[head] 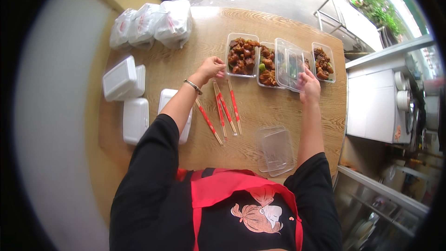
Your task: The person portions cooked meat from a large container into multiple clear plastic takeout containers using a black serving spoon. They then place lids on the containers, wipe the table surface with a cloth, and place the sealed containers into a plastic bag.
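My right hand (pixel 309 85) holds a clear plastic lid (pixel 287 64) by its edge, tilted above the middle food containers. Through it, part of a container of braised meat shows. My left hand (pixel 212 68), with a metal bangle at the wrist, is empty, its fingers bent beside the left meat container (pixel 241 55). Another open container (pixel 267 65) with meat and greens lies right of that one, partly under the lid. At the far right stands one more meat container (pixel 323 62). Paired chopsticks in red wrappers (pixel 225 108) lie below my left hand.
Clear lids (pixel 276 150) lie near the table's front edge. White foam boxes (pixel 136 120) stand at the left, one partly under my left arm. White plastic bags (pixel 173 24) holding boxes stand at the back left. A metal-framed counter (pixel 373 106) adjoins the table's right side.
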Action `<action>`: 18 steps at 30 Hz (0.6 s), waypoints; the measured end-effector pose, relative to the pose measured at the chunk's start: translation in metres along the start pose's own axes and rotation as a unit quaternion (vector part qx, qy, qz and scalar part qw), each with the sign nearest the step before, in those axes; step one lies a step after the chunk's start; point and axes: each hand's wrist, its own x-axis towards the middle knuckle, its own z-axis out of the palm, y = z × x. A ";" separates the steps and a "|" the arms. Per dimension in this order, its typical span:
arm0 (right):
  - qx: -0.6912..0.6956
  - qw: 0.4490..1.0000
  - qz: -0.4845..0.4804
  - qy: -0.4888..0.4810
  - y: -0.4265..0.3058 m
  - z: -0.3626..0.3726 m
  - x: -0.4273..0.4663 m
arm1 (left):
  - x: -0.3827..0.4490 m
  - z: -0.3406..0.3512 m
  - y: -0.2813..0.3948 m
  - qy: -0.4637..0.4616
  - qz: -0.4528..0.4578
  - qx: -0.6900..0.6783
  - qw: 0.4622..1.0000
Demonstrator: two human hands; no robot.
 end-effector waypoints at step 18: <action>-0.418 0.881 -0.223 0.005 0.110 0.175 -0.026 | -0.030 -0.068 -0.014 -0.021 -0.037 -0.006 0.999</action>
